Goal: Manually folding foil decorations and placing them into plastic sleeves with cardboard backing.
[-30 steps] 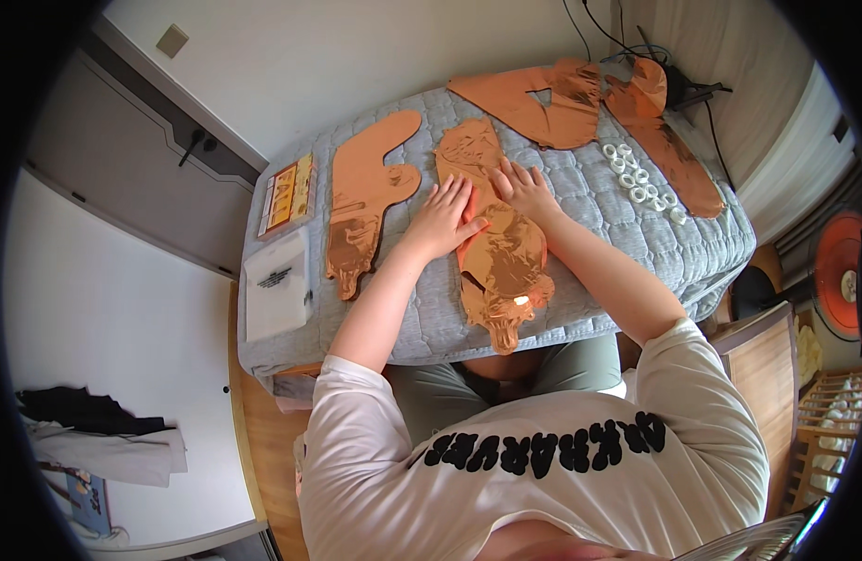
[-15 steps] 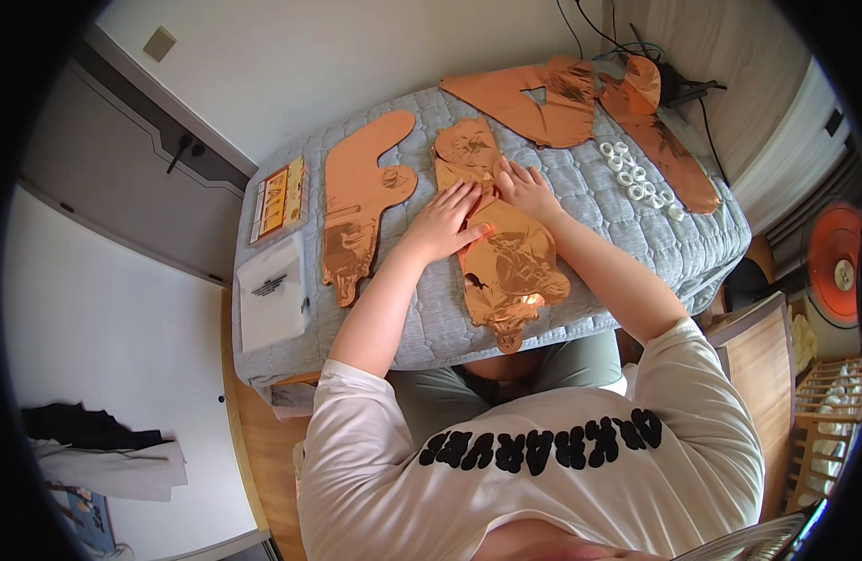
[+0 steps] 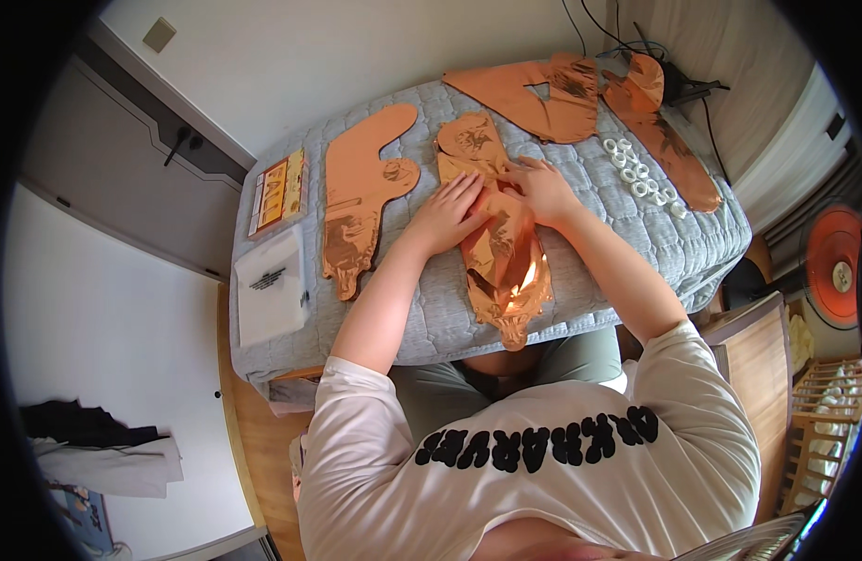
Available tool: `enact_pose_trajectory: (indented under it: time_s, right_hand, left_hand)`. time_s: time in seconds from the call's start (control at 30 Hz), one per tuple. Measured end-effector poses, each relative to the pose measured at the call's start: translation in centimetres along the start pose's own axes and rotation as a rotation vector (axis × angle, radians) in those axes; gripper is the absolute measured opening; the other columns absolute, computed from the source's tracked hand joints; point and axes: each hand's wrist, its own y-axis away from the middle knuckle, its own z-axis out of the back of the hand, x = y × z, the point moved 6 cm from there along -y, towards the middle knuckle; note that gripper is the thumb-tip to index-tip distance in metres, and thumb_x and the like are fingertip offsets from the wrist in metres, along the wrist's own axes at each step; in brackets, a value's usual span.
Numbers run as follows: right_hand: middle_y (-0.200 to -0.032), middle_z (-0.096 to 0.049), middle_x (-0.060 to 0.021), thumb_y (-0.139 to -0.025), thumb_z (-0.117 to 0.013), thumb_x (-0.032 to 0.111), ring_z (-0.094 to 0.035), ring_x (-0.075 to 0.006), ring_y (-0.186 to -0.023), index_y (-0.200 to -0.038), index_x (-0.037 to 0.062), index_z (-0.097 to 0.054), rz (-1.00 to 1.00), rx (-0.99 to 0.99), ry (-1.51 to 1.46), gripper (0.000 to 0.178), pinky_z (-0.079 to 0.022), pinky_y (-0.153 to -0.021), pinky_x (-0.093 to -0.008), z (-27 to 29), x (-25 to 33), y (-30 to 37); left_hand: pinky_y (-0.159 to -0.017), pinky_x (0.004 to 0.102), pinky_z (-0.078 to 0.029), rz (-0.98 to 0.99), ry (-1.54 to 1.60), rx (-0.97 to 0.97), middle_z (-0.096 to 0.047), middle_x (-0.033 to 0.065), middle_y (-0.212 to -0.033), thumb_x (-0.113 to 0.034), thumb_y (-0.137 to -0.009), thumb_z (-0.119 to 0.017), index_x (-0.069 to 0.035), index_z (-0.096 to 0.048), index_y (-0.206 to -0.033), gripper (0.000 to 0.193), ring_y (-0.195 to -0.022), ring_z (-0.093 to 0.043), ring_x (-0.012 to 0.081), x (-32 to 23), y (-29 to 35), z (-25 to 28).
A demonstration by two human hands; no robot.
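My left grip [image 3: 445, 217] lies flat on the middle foil piece [image 3: 506, 245], thumb spread wide; my right grip [image 3: 541, 192] presses its other side, fingers more bent than half a second ago. Whether they pinch I can't tell. Between my hands and the foil's tail, the sheet has drawn narrower and ridged up. That tail reaches the bed's [image 3: 674, 252] near edge. Mattress shows beside the left foil piece [image 3: 356, 173], more widely below the white rings [image 3: 639, 188].
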Motion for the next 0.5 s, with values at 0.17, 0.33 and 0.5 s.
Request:
enact_pose_trajectory:
  time_s: [0.17,0.33,0.5]
  right_hand:
    - [-0.134,-0.064,-0.0042,-0.092,-0.065,0.031,-0.050,-0.0310,-0.136,-0.120,0.0144,-0.072,0.067,-0.053,-0.029,0.033,-0.039,-0.112,-0.0501,0.3,-0.6,0.1]
    - [-0.134,-0.065,-0.0041,-0.091,-0.067,0.034,-0.052,-0.0305,-0.134,-0.122,0.0147,-0.073,0.091,-0.029,-0.088,0.037,-0.041,-0.110,-0.0465,0.8,-0.3,-0.1]
    - [-0.137,-0.063,-0.0044,-0.090,-0.067,0.033,-0.052,-0.0300,-0.133,-0.125,0.0154,-0.072,0.079,-0.036,-0.103,0.039,-0.040,-0.112,-0.0460,0.6,-1.2,-0.2]
  left_hand:
    - [-0.125,0.0418,-0.023,-0.034,0.019,-0.037,-0.031,0.0131,-0.165,-0.043,-0.104,-0.050,-0.006,-0.036,-0.157,0.066,-0.154,-0.026,0.0278,-0.4,-0.3,0.1]
    - [-0.124,0.0489,-0.023,-0.043,-0.040,0.047,-0.032,0.0113,-0.165,-0.050,-0.104,-0.047,-0.009,-0.041,-0.154,0.066,-0.154,-0.026,0.0278,-0.6,-0.2,0.1]
    - [-0.125,0.0482,-0.020,-0.063,-0.118,0.044,-0.030,0.0113,-0.166,-0.057,-0.100,-0.051,-0.009,-0.039,-0.156,0.074,-0.155,-0.024,0.0277,-0.8,0.0,-0.4]
